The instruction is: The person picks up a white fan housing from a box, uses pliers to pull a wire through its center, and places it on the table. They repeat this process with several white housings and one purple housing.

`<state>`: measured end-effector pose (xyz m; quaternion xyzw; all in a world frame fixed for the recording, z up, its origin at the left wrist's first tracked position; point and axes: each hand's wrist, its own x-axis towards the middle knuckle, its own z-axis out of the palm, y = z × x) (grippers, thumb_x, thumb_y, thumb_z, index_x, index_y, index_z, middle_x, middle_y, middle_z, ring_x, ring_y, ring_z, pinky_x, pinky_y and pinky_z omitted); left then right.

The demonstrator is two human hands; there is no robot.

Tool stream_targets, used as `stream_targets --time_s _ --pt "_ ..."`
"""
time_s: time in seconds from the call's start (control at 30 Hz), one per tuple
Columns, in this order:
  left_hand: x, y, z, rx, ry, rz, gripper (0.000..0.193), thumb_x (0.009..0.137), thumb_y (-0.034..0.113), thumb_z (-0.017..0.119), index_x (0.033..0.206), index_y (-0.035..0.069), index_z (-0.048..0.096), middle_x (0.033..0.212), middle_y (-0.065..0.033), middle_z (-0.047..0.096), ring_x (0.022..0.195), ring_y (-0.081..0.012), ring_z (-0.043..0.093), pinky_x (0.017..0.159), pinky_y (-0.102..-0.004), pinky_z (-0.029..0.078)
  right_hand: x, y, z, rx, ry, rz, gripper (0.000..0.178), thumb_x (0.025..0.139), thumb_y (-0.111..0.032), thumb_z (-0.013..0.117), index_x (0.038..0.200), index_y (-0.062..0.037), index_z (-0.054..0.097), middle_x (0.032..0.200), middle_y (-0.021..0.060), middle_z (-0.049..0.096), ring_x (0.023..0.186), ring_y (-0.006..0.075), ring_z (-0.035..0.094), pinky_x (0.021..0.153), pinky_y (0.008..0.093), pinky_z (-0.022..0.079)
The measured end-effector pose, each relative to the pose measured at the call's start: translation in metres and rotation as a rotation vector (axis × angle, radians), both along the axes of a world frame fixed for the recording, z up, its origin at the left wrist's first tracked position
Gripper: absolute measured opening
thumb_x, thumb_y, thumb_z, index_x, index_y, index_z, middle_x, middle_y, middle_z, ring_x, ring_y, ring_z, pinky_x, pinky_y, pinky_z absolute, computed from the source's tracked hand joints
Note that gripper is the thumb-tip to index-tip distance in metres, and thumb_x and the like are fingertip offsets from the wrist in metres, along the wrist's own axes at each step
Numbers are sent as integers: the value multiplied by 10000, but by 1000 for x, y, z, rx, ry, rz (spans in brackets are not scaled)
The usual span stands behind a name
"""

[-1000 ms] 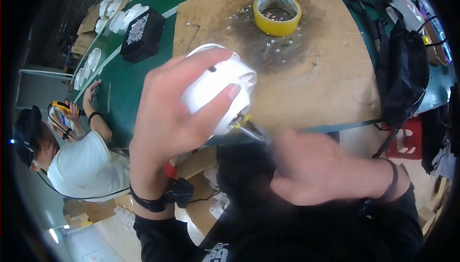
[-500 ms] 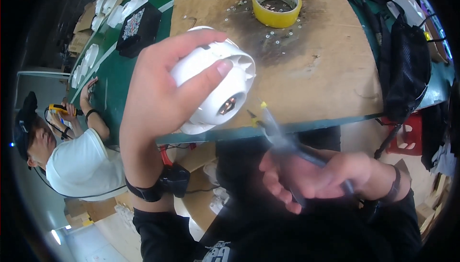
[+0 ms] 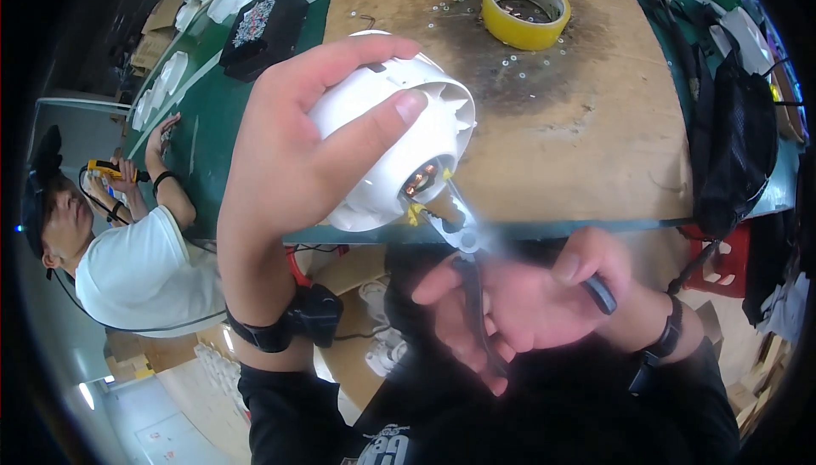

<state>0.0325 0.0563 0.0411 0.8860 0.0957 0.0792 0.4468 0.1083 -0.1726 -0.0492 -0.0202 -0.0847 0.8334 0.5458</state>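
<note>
My left hand (image 3: 310, 133) is wrapped round a white plastic fan-like housing (image 3: 370, 184), thumb on its side and fingers over the top. Fins show inside its right rim. Coppery parts sit in a round opening on the side toward me. In my right hand (image 3: 527, 295) are pliers (image 3: 466, 240) with dark handles, spread wide. Their jaws are apart, with yellow wrapping near the tips, one at each side of the opening. The tips' exact contact is hard to make out.
A yellow tape roll (image 3: 529, 33) holding small parts stands on stained cardboard (image 3: 608, 155), with small washers scattered around. At left are a black box (image 3: 263, 30) of small parts and a co-worker (image 3: 144, 269). A black bag (image 3: 735, 138) lies at right.
The pliers have moved up and left, from below the housing to its opening, and their jaws are spread wider. My left hand still holds the housing, now slightly further right in view.
</note>
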Motion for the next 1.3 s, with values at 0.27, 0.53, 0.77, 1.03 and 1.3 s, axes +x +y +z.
stream_targets --time_s 0.27,0.53,0.77,1.03,1.3 --pt "-4 3 0 60 -48 0 396 888 176 622 1234 -17 620 1141 -133 655 1002 -170 636 872 -276 491 -7 8 -4 40 160 -27 1001 731 -514 536 1496 53 227 1081 173 462 978 291 509 853 401 467" --pt "-10 -6 2 11 -74 -32 421 881 188 631 1242 -27 610 1149 -146 655 1030 -188 636 891 -285 491 -8 10 9 91 155 -5 983 736 -530 548 1476 36 235 1039 138 418 934 262 470 859 424 448" --pt "-14 -1 1 -80 -64 54 442 885 205 631 1255 -34 599 1119 -152 665 991 -185 651 867 -277 504 -19 9 7 51 319 -48 964 755 -547 559 1462 22 236 1038 117 381 974 280 437 900 491 435" --pt "-14 0 0 -76 -74 57 443 885 201 622 1257 -37 597 1106 -142 667 976 -176 651 859 -268 502 -32 11 -2 161 618 -52 951 844 -637 502 1503 -19 204 1167 163 376 1106 330 441 975 575 432" --pt "-15 -1 0 -72 -88 81 451 889 220 622 1261 -33 600 1101 -143 672 969 -178 655 857 -267 502 -36 11 -9 183 647 -48 924 827 -575 517 1496 -16 210 1178 179 396 1096 319 465 918 549 478"
